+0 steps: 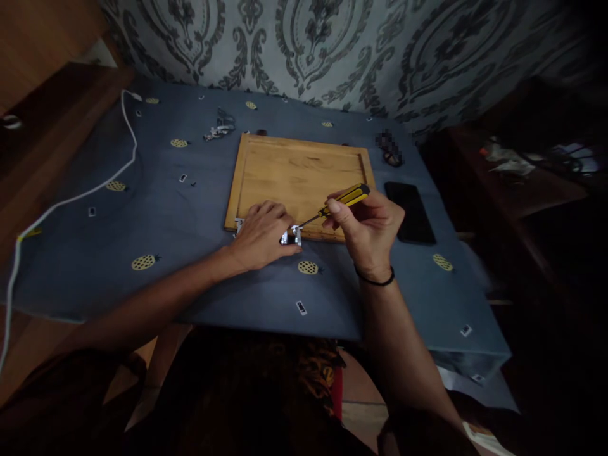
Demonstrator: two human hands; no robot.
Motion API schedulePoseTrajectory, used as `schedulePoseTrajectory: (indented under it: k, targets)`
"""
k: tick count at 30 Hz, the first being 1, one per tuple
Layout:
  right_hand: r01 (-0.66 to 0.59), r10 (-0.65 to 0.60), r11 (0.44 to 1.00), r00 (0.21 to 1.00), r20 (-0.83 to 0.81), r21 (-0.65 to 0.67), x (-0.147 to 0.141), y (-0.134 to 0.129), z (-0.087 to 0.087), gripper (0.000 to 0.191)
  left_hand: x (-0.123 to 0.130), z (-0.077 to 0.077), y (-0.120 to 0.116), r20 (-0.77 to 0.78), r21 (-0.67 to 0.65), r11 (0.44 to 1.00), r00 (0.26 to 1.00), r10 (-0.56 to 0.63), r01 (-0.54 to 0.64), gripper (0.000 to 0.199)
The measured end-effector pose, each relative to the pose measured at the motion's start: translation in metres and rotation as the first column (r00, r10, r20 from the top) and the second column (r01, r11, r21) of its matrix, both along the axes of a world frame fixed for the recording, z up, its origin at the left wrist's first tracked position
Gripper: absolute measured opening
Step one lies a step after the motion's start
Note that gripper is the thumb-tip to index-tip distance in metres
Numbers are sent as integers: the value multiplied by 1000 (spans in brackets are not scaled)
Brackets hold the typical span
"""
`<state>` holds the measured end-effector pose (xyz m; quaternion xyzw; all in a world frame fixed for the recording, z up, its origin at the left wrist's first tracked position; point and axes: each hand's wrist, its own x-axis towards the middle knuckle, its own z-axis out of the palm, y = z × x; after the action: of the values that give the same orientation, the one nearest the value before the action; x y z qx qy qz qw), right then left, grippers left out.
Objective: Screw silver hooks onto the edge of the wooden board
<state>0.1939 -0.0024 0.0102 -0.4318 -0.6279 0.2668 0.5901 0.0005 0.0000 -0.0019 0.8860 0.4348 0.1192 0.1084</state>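
A wooden board (304, 177) with a raised border lies on the cloth-covered table. My left hand (266, 234) is closed over its near edge, fingers on top and thumb in front. It holds a shiny metal hinge (297, 235) against that edge, and part of the metal is covered by the fingers. Another bit of silver metal (239, 224) shows at the left of this hand. In my right hand (368, 225) is a yellow and black screwdriver (346, 197), pinched by its handle. The shaft slants down left, its tip at the hinge; whether it sits in a screw is too small to tell.
Loose metal hinges (219, 130) lie behind the board on the left. A black phone (409, 212) rests at the right, with a small dark, partly blurred object (390, 152) behind it. A white cable (107, 182) runs along the table's left side. Patterned curtain (313, 50) hangs behind.
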Motion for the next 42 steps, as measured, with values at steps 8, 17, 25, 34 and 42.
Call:
schedulePoseTrajectory:
  k: [8, 17, 25, 34, 42]
  targets:
    - [104, -99, 983, 994, -34, 153, -8, -4, -8, 20, 0, -2, 0, 17, 0, 1000, 1000, 4, -4, 40]
    - [170, -166, 976, 985, -43, 133, -9, -7, 2, 34, -1, -3, 0, 20, 6, 1000, 1000, 2, -2, 38]
    - [130, -129, 989, 992, -17, 72, -9, -5, -1, 40, -1, -4, 1, 24, 16, 1000, 1000, -4, 4, 38]
    - [57, -57, 998, 998, -7, -2, -7, -1, -1, 41, -1, -2, 0, 17, 9, 1000, 1000, 1, -1, 35]
    - [-82, 86, 994, 995, 50, -77, 6, -2, 11, 38, -1, -1, 0, -4, -5, 1000, 1000, 0, 0, 37]
